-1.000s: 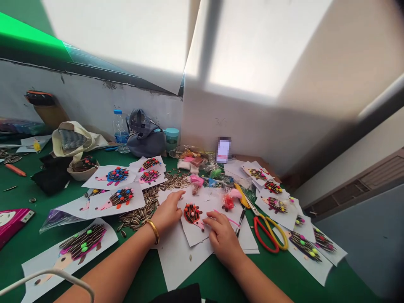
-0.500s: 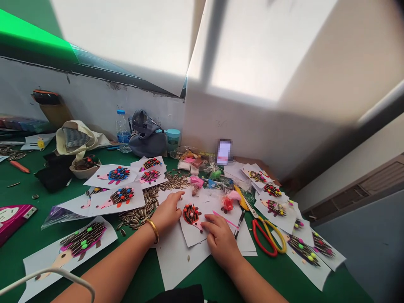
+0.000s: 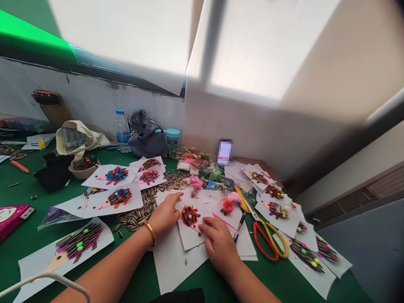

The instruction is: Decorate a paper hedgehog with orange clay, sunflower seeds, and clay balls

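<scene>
A small white card point(image 3: 189, 240) lies in front of me on larger white paper sheets point(image 3: 170, 265). On it is a hedgehog picture point(image 3: 190, 216) with a red body, dark sunflower-seed spines, small coloured balls and a pink snout pointing right and down. My left hand point(image 3: 164, 215), a gold bangle on its wrist, rests at the card's upper left edge, index finger stretched out. My right hand point(image 3: 220, 244) is at the card's right side, its loosely bent fingers apart and fingertips at the snout. Neither hand visibly holds anything.
Loose sunflower seeds point(image 3: 145, 207) lie left of the paper. Finished-looking hedgehog cards stand around, such as a large one point(image 3: 67, 252) at left. Scissors point(image 3: 268, 240), a pen point(image 3: 240, 227), red clay point(image 3: 227, 206) and a phone point(image 3: 224, 152) are right and behind. A water bottle point(image 3: 121, 132) stands by the wall.
The view has shifted slightly. Both hands keep nearly the same places around the hedgehog card, with the right fingers still at the snout.
</scene>
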`<action>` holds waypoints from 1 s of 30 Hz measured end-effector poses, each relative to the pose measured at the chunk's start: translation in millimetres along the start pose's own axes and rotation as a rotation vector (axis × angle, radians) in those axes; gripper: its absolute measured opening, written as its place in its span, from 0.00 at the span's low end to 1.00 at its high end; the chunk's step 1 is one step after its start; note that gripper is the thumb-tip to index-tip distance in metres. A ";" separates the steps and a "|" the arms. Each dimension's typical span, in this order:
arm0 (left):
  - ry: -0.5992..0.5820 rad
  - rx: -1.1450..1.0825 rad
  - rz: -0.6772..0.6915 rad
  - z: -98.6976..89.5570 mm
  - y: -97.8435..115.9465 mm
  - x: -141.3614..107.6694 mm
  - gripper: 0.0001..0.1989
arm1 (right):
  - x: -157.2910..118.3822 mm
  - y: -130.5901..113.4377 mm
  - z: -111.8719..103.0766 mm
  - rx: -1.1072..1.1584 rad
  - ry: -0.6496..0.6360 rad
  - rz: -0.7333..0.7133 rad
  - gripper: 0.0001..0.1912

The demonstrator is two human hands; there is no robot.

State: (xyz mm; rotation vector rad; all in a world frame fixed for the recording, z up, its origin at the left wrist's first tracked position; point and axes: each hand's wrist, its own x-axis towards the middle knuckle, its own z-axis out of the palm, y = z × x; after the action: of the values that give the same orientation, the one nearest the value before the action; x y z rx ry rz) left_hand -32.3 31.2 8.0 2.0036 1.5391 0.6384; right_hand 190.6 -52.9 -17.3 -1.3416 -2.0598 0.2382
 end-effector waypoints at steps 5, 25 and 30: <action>0.011 -0.007 -0.019 -0.4 2.5 -0.3 0.31 | 1.1 -1.3 -2.0 0.003 -0.003 0.000 0.27; 0.010 0.021 0.009 0.9 0.4 -0.8 0.30 | -1.3 1.0 -1.9 0.009 -0.013 0.005 0.24; 0.019 0.023 0.002 1.5 0.8 -0.9 0.30 | -0.6 -1.1 -2.4 -0.013 -0.022 -0.017 0.25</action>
State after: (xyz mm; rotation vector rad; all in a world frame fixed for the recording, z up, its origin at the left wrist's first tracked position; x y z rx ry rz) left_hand -31.0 29.9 7.3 2.0216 1.5620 0.6451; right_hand 191.4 -54.4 -15.2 -1.3342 -2.0930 0.2336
